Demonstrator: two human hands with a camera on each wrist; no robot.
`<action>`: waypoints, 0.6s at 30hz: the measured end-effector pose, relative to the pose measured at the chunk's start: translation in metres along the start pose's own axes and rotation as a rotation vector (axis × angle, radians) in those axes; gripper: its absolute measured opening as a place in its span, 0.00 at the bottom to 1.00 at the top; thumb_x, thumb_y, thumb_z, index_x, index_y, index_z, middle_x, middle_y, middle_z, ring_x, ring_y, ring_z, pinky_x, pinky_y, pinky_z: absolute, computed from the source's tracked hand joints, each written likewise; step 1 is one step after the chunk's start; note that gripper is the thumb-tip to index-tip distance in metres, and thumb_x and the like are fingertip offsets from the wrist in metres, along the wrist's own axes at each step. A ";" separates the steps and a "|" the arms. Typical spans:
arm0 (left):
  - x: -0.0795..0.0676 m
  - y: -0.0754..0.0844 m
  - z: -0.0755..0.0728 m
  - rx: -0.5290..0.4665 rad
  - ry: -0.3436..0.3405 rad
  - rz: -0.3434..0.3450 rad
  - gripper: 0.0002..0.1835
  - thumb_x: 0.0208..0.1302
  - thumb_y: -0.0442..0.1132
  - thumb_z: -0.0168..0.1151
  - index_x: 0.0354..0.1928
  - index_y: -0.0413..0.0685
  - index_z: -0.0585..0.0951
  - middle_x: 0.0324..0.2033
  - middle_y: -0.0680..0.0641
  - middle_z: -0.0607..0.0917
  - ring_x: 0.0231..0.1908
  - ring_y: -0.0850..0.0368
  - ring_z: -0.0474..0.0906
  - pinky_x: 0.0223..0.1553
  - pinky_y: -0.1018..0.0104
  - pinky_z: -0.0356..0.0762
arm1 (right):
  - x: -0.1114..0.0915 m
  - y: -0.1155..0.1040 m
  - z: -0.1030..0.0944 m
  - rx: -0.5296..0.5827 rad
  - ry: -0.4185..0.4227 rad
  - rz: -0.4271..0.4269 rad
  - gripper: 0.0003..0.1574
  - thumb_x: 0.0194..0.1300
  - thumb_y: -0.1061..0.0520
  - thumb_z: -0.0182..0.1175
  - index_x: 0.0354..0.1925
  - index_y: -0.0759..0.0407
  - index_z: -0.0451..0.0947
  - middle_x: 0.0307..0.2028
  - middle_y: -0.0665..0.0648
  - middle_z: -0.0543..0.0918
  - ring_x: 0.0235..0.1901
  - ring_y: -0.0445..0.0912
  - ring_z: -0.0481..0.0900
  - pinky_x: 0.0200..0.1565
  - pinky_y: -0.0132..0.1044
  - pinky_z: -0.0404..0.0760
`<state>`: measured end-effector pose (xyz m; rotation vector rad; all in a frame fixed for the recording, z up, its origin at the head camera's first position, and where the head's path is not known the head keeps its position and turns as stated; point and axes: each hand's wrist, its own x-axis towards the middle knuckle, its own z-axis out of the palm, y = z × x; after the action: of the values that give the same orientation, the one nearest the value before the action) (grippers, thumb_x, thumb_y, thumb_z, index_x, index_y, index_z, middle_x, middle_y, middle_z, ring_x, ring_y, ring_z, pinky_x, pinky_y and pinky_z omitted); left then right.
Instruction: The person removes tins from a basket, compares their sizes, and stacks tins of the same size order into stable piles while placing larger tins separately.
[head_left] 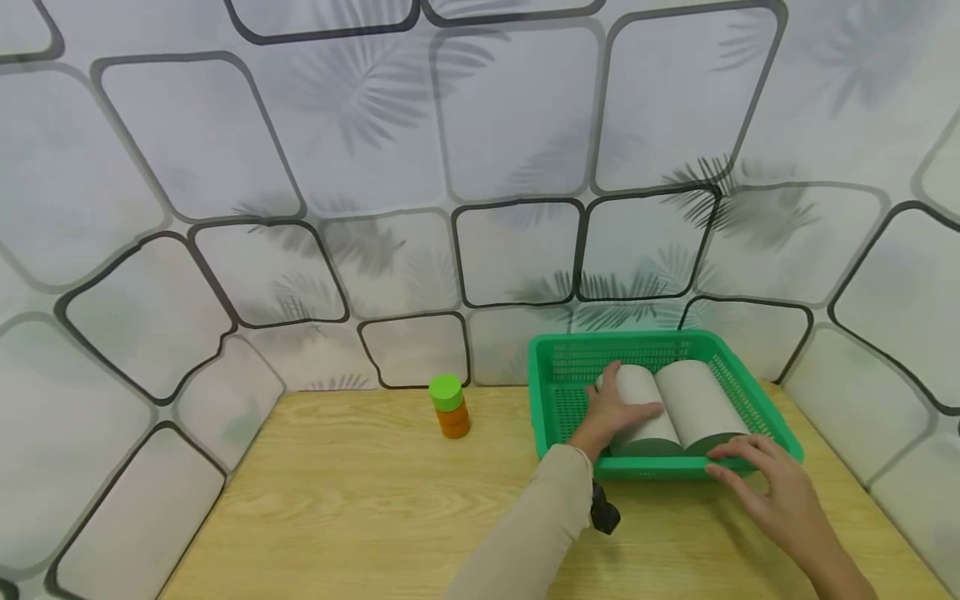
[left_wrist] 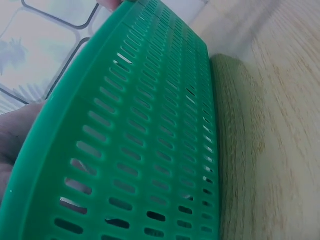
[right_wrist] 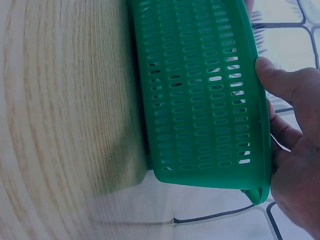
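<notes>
A thick open book (head_left: 701, 402) lies in a green plastic basket (head_left: 667, 468), its white pages arched on both sides of the middle fold. My left hand (head_left: 613, 410) reaches over the basket's front rim and holds the book's left half. The thumb stretches across the page while the fingers go over the left edge, their tips partly hidden. At the basket's front right corner, my right hand (head_left: 780, 492) pinches the rim. In the right wrist view, the thumb (right_wrist: 280, 77) touches the rim's outer side, with fingers behind it.
An orange jar (head_left: 452, 419) with a bright green lid stands left of the basket on the wooden table (head_left: 360, 500). A patterned cloth wall (head_left: 517, 150) rises behind the table and along both sides. The basket stands near the table's back right corner.
</notes>
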<state>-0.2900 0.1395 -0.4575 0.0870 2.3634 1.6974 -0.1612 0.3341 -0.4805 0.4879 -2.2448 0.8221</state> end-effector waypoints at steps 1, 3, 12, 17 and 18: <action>0.001 -0.001 0.000 0.006 0.002 -0.004 0.49 0.55 0.49 0.80 0.76 0.69 0.63 0.70 0.38 0.62 0.55 0.40 0.73 0.49 0.44 0.77 | 0.000 0.000 0.000 -0.007 -0.004 0.002 0.26 0.40 0.76 0.78 0.37 0.55 0.86 0.39 0.47 0.82 0.47 0.28 0.73 0.53 0.15 0.63; 0.002 -0.001 -0.001 0.012 0.003 -0.006 0.48 0.55 0.48 0.80 0.76 0.71 0.63 0.68 0.39 0.64 0.52 0.42 0.74 0.46 0.45 0.78 | -0.001 0.001 0.001 -0.013 -0.006 0.005 0.26 0.40 0.76 0.78 0.37 0.55 0.86 0.39 0.46 0.82 0.47 0.28 0.73 0.53 0.15 0.63; 0.001 0.004 -0.009 -0.033 0.015 0.035 0.47 0.57 0.46 0.78 0.75 0.70 0.63 0.59 0.39 0.71 0.49 0.42 0.75 0.41 0.45 0.79 | -0.001 0.002 0.002 0.008 0.018 -0.001 0.27 0.41 0.75 0.78 0.38 0.52 0.86 0.39 0.48 0.82 0.48 0.29 0.73 0.52 0.16 0.64; 0.001 0.009 -0.018 -0.068 0.042 0.061 0.46 0.56 0.46 0.79 0.73 0.72 0.63 0.55 0.39 0.72 0.46 0.43 0.76 0.39 0.44 0.80 | -0.001 0.001 0.001 -0.011 0.003 0.009 0.26 0.40 0.75 0.78 0.37 0.53 0.86 0.39 0.47 0.82 0.47 0.29 0.73 0.52 0.16 0.63; 0.001 0.010 -0.021 -0.075 0.046 0.069 0.46 0.56 0.46 0.79 0.73 0.73 0.63 0.55 0.39 0.72 0.46 0.42 0.77 0.39 0.43 0.80 | 0.000 0.001 0.001 -0.012 0.001 0.009 0.26 0.40 0.75 0.78 0.37 0.54 0.86 0.39 0.46 0.82 0.47 0.29 0.72 0.52 0.16 0.63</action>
<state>-0.2961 0.1235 -0.4421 0.1197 2.3517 1.8368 -0.1618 0.3336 -0.4817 0.4714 -2.2512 0.8132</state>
